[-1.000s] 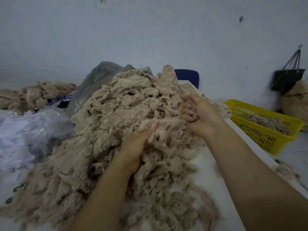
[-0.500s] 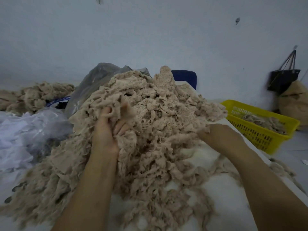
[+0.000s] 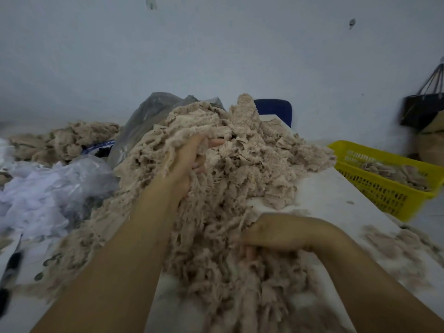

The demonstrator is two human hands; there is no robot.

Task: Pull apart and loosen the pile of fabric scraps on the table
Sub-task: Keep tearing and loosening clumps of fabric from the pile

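Observation:
A large heap of beige fabric scraps (image 3: 252,152) covers the middle of the white table (image 3: 331,198). My left hand (image 3: 187,162) is raised high in the heap and grips a clump of scraps, fingers curled into it. My right hand (image 3: 276,234) is lower and nearer to me, knuckles up, fingers curled down into a bunch of scraps that stretches between the two hands. The fingertips of both hands are partly buried in the fabric.
A yellow mesh basket (image 3: 389,200) holding some scraps stands beyond the table's right edge. Clear and white plastic bags (image 3: 48,188) lie at the left, a grey bag (image 3: 149,116) behind the heap. A second scrap heap (image 3: 64,138) sits far left. A blue chair back (image 3: 274,109) rises behind.
My left hand has gone up and to the right in the heap with its clump. My right hand has pulled down and toward me, dragging scraps out of the pile.

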